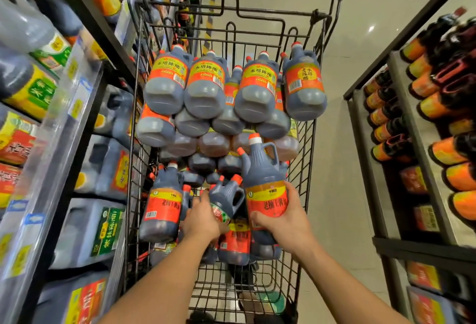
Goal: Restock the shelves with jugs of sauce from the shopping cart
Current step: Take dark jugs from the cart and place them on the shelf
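Jugs of dark sauce (206, 87) filled the shopping cart (313, 143), stacked on their sides at its far end. Your right hand (286, 217) held one jug (266, 195) upright above the near part of the cart, fingers (260, 217) wrapped and pressed around its red label. Your left hand (203, 217) was inside the cart, just left of that jug, closing on a smaller jug (226, 199) that lay tilted; whether its fingers gripped it fully, I cannot tell. Shelves (64, 169) with more jugs stood on both sides of the cart.
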